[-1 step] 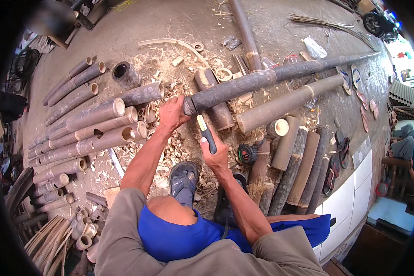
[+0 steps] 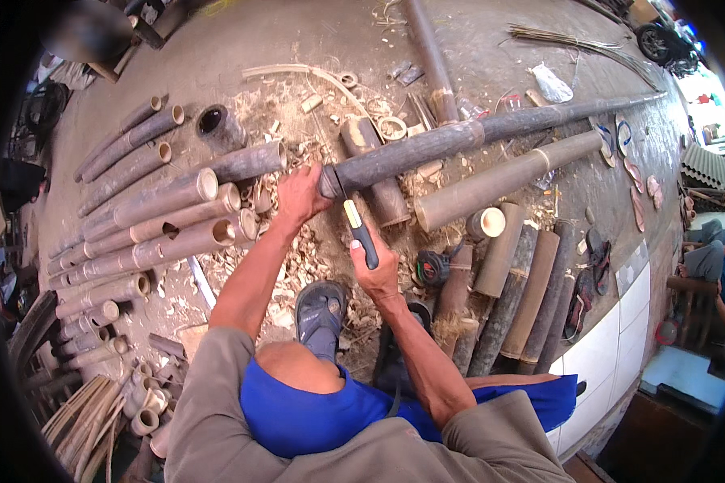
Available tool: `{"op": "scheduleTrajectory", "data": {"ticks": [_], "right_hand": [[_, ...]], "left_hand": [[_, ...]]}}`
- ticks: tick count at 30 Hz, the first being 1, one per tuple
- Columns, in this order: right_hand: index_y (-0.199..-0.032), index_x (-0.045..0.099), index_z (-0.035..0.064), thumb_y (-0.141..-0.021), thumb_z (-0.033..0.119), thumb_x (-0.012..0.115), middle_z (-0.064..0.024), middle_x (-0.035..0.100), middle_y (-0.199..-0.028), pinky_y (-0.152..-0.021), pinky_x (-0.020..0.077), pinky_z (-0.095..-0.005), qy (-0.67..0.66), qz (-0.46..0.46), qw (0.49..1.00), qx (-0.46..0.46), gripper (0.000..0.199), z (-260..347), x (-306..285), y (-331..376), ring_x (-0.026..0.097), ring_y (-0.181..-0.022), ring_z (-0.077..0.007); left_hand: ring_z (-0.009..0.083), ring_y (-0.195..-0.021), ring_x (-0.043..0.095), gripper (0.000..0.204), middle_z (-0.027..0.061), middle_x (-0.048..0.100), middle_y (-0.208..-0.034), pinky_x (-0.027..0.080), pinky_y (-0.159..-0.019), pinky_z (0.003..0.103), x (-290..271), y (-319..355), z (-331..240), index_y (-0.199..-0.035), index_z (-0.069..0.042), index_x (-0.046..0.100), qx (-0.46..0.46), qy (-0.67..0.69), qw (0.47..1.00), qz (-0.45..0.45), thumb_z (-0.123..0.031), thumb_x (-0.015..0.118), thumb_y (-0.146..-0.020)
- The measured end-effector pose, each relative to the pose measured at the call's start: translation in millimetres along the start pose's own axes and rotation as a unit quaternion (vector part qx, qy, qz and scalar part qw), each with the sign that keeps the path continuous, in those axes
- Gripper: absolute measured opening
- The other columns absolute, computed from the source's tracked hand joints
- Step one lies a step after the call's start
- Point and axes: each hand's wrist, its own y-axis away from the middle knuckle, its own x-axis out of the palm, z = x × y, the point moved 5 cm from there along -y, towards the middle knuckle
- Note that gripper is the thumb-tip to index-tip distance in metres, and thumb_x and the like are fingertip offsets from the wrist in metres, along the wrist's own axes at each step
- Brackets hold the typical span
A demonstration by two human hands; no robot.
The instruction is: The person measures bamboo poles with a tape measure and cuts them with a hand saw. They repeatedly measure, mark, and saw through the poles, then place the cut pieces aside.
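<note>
Bamboo pole [image 2: 459, 137], one long dark length, lies across the floor [image 2: 242, 48]; the left hand [image 2: 302, 193] clamps its cut end. Right hand [image 2: 374, 266] is closed on one saw handle [image 2: 361, 235] just below. One sandal [image 2: 321, 312] rests among shavings; several cut tubes [image 2: 161, 209] lie left.

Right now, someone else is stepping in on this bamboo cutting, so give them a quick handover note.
Left hand: gripping the near cut end of the long dark bamboo pole.
Right hand: holding a saw handle, blade up against that pole end.
Pole lies across the floor, over short bamboo pieces.
Done: cut tubes stacked left; shavings around.
Left: the pole is long and uncut past the end.
</note>
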Motion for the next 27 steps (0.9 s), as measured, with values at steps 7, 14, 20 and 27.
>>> {"op": "scheduleTrajectory", "data": {"ticks": [7,14,20,27], "right_hand": [[-0.148,0.055,-0.0028,-0.096,0.019,0.07,-0.0188,0.075,-0.085,-0.069,0.059,-0.0365,0.038,0.072,0.993,0.086,0.059,22.8,-62.4,110.8,0.078,-0.076,-0.0275],[-0.145,0.057,-0.0005,-0.096,0.02,0.069,-0.0216,0.072,-0.084,-0.068,0.057,-0.0398,0.025,0.037,0.997,0.065,0.054,-11.2,-20.4,30.9,0.074,-0.072,-0.0314],[-0.144,0.06,-0.0021,-0.098,0.018,0.067,-0.0195,0.075,-0.094,-0.074,0.0568,-0.0398,0.055,0.004,0.991,-0.121,0.05,-3.7,8.1,-17.6,0.072,-0.081,-0.0234],[-0.146,0.056,-0.0055,-0.102,0.018,0.06,-0.0186,0.075,-0.101,-0.074,0.0562,-0.0366,0.024,0.079,0.995,-0.05,0.051,-27.6,-1.3,14.3,0.069,-0.081,-0.0214]], "left_hand": [[0.0344,-0.108,0.067,0.082,0.013,0.069,-0.11,0.052,-0.092,0.051,4.1,8.6,16.9,-0.134,-0.013,0.058,-0.035,-0.018,0.999,0.02,-0.04,0.091,-0.064],[0.0356,-0.108,0.068,0.085,0.0155,0.07,-0.112,0.053,-0.092,0.052,-2.2,5.0,-7.6,-0.134,-0.01,0.058,-0.023,-0.014,0.999,0.045,-0.042,0.092,-0.063],[0.0382,-0.095,0.073,0.09,0.02,0.073,-0.107,0.058,-0.078,0.05,-10.2,73.0,18.9,-0.128,-0.008,0.057,-0.085,0.069,0.994,-0.012,-0.061,0.09,-0.063],[0.0448,-0.11,0.069,0.097,0.031,0.069,-0.12,0.055,-0.094,0.051,-52.7,196.7,16.4,-0.145,-0.003,0.049,-0.318,0.295,0.899,0.06,-0.055,0.086,-0.072]]}}
